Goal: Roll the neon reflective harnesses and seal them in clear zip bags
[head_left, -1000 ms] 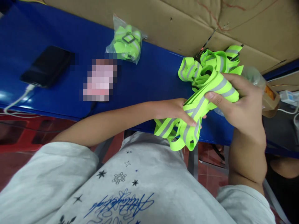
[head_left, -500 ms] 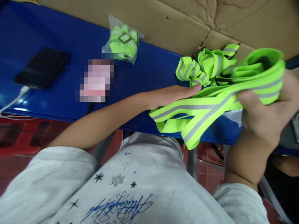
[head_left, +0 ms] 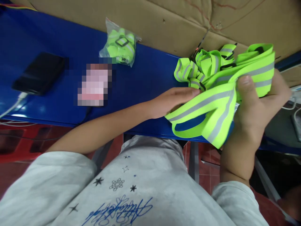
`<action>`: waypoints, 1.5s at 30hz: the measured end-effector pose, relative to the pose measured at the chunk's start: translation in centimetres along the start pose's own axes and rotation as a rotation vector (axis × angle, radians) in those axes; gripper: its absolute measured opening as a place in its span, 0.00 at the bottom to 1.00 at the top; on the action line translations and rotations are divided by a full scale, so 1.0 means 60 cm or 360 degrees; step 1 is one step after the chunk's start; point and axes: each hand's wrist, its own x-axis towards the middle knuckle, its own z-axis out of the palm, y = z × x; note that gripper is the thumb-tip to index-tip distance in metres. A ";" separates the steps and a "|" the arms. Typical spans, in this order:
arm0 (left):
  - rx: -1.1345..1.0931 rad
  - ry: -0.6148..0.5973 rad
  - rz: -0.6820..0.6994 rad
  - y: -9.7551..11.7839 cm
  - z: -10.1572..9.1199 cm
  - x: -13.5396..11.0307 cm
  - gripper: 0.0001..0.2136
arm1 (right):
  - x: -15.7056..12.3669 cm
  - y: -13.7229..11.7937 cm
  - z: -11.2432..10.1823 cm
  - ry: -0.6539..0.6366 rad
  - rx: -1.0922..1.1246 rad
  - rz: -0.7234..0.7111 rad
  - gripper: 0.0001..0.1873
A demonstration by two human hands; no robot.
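Note:
My right hand (head_left: 258, 97) is closed around a folded neon-yellow reflective strap (head_left: 258, 70) with a grey stripe, its thumb pressed on the near side. Between my hands a loop of this strap hangs down over the table's front edge. My left hand (head_left: 177, 99) is closed on the loop's left part, thumb on top; its other fingers are hidden behind the band. Behind the held strap a loose heap of similar straps (head_left: 208, 62) with black buckles lies on the table. Part of a clear plastic bag shows beside my right thumb.
On the blue table (head_left: 136, 81), a clear bag of straps (head_left: 122, 47) lies at the back. Further left are a black phone-like device (head_left: 39, 73) with a white cable and a blurred-out phone-shaped object (head_left: 95, 83). Cardboard (head_left: 150, 18) lines the back. A red stool (head_left: 18, 141) stands below left.
My right hand has shifted left and turned, bringing the folded strap closer to my left hand. The hanging loop now swings further right and opens wider. My left hand stays nearly in place.

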 end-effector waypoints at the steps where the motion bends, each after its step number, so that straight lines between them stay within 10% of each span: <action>1: -0.0119 0.0028 -0.0101 0.002 0.002 -0.001 0.30 | 0.003 -0.006 0.005 0.0061 -0.0035 -0.0069 0.24; 14: -0.0054 -0.0070 -0.0656 0.020 -0.001 -0.013 0.17 | 0.016 -0.054 0.006 -0.0121 -0.0292 -0.0277 0.23; 21: 0.0827 -0.0185 -0.0247 0.026 -0.062 0.001 0.21 | 0.042 -0.031 -0.016 -0.0246 0.0445 0.0359 0.22; 26: 0.0677 -0.0140 0.0048 0.070 -0.074 -0.004 0.47 | 0.036 -0.065 -0.019 -0.0346 0.0143 0.0060 0.19; 31: 0.0513 0.0030 0.0265 0.082 -0.029 -0.010 0.38 | 0.027 -0.147 -0.010 -0.0640 -0.0027 -0.0169 0.20; 39: -0.0126 -0.0071 -0.0380 0.034 0.020 -0.023 0.22 | 0.032 -0.172 0.023 -0.0676 -0.0338 -0.0442 0.21; 45: -0.0062 -0.0059 -0.0435 0.028 0.016 -0.026 0.18 | 0.041 -0.120 0.022 -0.0474 0.0172 0.0058 0.17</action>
